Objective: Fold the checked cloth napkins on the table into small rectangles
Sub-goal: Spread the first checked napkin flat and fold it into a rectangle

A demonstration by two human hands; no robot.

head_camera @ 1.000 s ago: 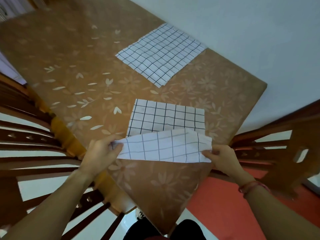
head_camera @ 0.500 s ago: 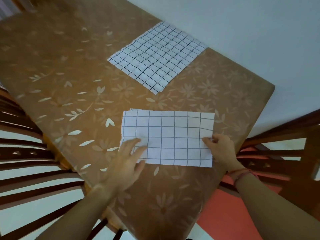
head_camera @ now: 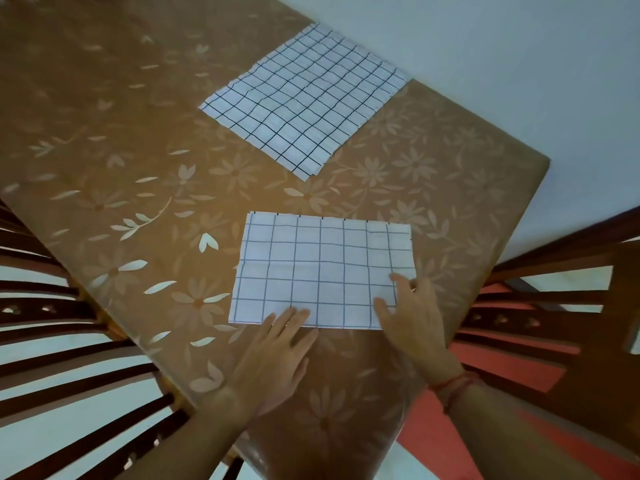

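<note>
A white checked napkin, folded once into a rectangle, lies flat near the table's front corner. My left hand lies flat at its near edge, fingertips just on the cloth. On the napkin's near right corner rests my right hand, fingers spread and straight. Further back lies a second checked napkin, spread out as a large square near the table's far edge.
The table wears a brown cloth with pale flowers. Dark wooden chair backs stand at the left and at the right. A white wall runs behind the table; red floor shows at lower right.
The lifted near half of the napkin was laid over onto the far half. Both hands let go of its corners and now lie flat at its near edge.
</note>
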